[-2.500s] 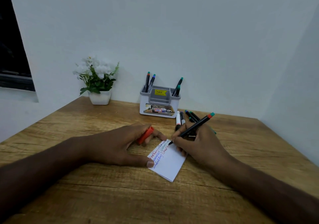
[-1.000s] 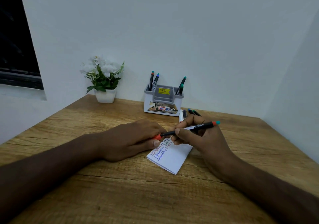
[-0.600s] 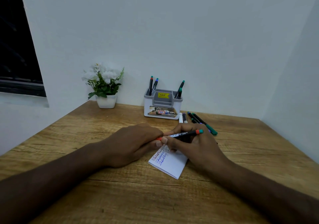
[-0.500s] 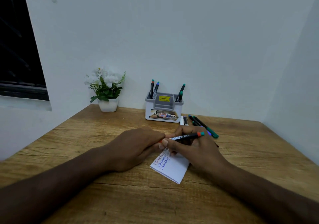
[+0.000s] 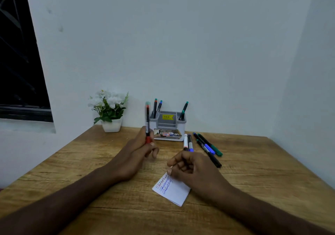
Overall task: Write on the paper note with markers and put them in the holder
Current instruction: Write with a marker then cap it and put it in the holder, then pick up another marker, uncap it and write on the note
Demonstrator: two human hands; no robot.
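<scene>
Marker, apparently red-capped, upright in left hand before holder.

Matt, grained wood table; white paper note; grey plastic holder.

a plain home or small office writing corner. a wooden desk with a printed grain top is pushed into the meeting of two bare white walls. at the far edge stand a small white pot of artificial white flowers and, right of it, a grey and white desk organiser with pens and a yellow price sticker. a dark window with a sill sits in the left wall. loose markers lie near the organiser, and a handwritten note nearer.
</scene>
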